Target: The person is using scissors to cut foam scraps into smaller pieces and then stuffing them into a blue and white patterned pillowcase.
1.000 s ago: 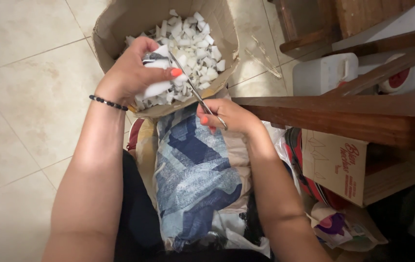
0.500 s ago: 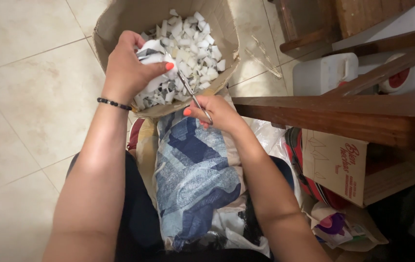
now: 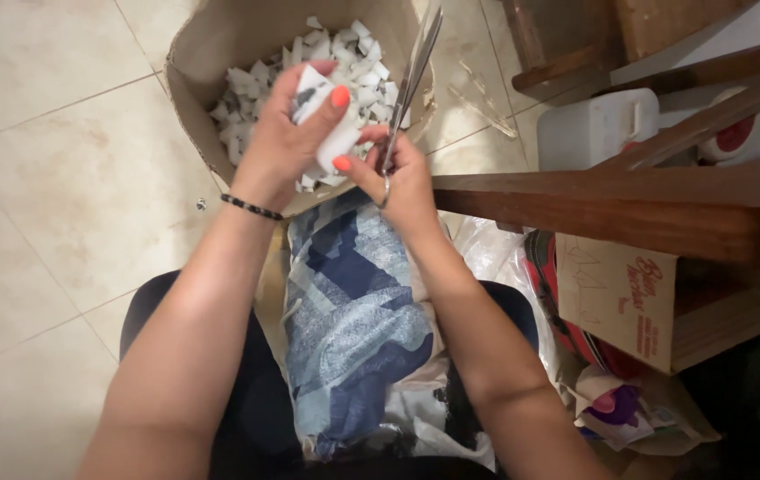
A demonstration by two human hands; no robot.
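My left hand point(image 3: 284, 140) grips a white piece of fabric point(image 3: 331, 133) with dark marks, held over a brown paper bag point(image 3: 211, 53) full of small white fabric scraps point(image 3: 260, 89). My right hand point(image 3: 402, 178) holds metal scissors point(image 3: 408, 84) by the handles, blades pointing up and away, closed or nearly so, right beside the fabric piece. The two hands touch at the fingertips. A black bead bracelet point(image 3: 251, 207) circles my left wrist. Blue patterned cloth point(image 3: 353, 320) lies across my lap below both hands.
A dark wooden rail point(image 3: 629, 209) runs along the right. Behind it stand a white plastic jug point(image 3: 593, 129) and a cardboard box point(image 3: 620, 298). Crumpled bags and wrappers point(image 3: 620, 404) lie at lower right. Beige floor tiles point(image 3: 51, 178) spread to the left.
The scissors have swung from pointing down-right to pointing up over the bag. My right hand rose to meet my left, and the fabric piece has turned in my left hand.
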